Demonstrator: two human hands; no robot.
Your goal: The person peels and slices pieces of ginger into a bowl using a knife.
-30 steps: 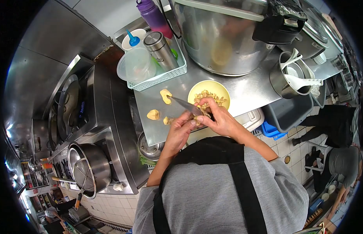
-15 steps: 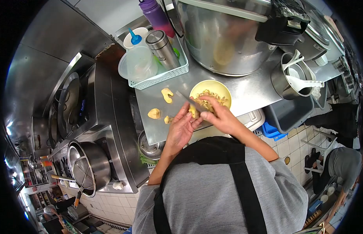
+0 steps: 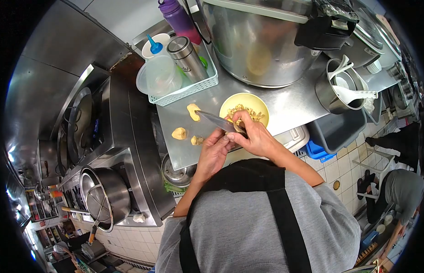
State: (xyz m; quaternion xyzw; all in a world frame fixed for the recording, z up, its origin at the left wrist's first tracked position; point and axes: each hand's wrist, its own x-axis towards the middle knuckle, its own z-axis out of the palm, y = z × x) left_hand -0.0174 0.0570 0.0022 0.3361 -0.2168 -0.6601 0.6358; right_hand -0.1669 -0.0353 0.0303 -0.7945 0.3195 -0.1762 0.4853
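Observation:
My right hand (image 3: pixel 254 135) is closed on a knife (image 3: pixel 214 119), whose blade points to the upper left, its tip close to a ginger piece (image 3: pixel 193 112). Against the blade, my left hand (image 3: pixel 214 152) has its fingers pinched together; what they hold is mostly hidden behind the blade and fingers. Just beyond both hands sits a yellow bowl (image 3: pixel 245 97) with many small yellowish pieces inside. Two more ginger pieces, a rounded one (image 3: pixel 179 133) and a smaller one (image 3: pixel 196 140), lie on the steel table (image 3: pixel 207 98) left of my hands.
A basket (image 3: pixel 189 91) with a steel flask and plastic tubs stands at the back left, beside a large steel pot (image 3: pixel 262 50). On the right are a steel container (image 3: pixel 332 95) with ladles and a grey bin (image 3: pixel 342 129). A co-worker (image 3: pixel 403 191) sits far right.
The knife has turned flatter, and its tip has moved left and slightly down to the ginger piece. My right hand has shifted slightly, and the item between my fingers is now mostly hidden.

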